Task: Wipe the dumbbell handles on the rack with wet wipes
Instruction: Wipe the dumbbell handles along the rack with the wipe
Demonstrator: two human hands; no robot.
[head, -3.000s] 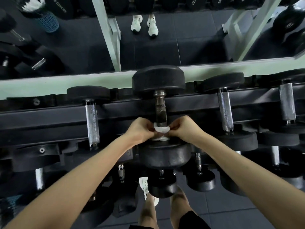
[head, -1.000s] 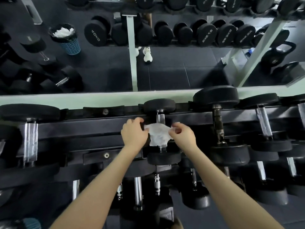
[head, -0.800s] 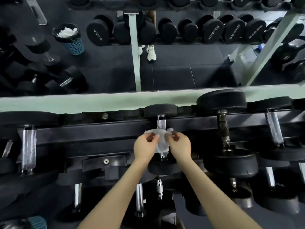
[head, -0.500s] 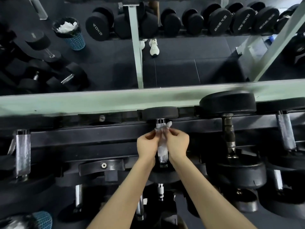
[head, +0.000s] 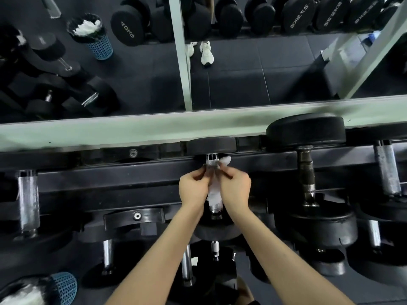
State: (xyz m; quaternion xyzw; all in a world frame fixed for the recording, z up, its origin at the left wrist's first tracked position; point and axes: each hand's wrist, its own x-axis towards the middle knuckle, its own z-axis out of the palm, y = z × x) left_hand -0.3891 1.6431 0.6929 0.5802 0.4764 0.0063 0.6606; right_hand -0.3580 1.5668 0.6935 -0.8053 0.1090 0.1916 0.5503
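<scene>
**A:** Where are we?

**B:** Our left hand (head: 192, 189) and right hand (head: 235, 188) each pinch the wet wipe (head: 214, 194). It is wrapped round the dumbbell handle (head: 216, 208) between them, and the far head (head: 211, 145) sits at twelve o'clock.

**A:** What could go wrong for us?

**B:** The wipe looks thin and bunched, with a loose tail at one o'clock. Dragged along that rough-looking steel, we think it could tear or slip free, leaving the handle's ends unwiped.

**A:** Anything else?

**B:** Our knuckles lie close to the rack (head: 110, 179), so a hard stroke might scrape them. The heavier dumbbell (head: 307, 172) at three o'clock stands apart from us.
</scene>
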